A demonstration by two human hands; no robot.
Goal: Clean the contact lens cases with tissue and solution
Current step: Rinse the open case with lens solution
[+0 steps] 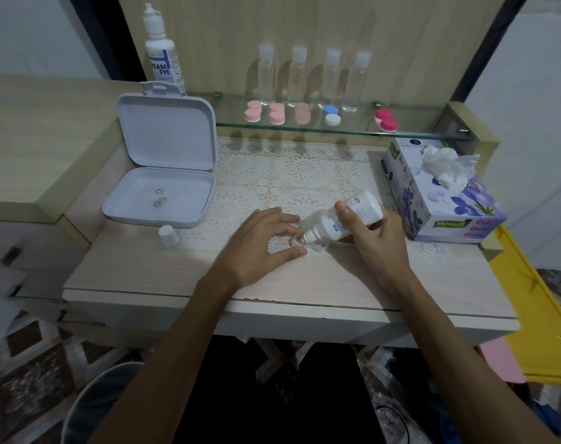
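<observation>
Both hands work at the tabletop [183, 274] front: right hand [373, 241] grips a white solution bottle [352, 216], tipped w/ nozzle down over a clear lens case [308, 243]. Left hand [260, 241] pinches that case btwn thumb & fingers, steadying it on the lace mat [292, 177]. Bottle cap [168, 235] stands to the left, tissue box [439, 193] to the right.

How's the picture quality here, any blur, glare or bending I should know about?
Head view: wide-angle bending curves the desk edge and the side walls; the clear lens case under the solution bottle is hard to make out; the four clear bottles look soft and cast faint shadows on the back panel; light is dim and even.
</observation>
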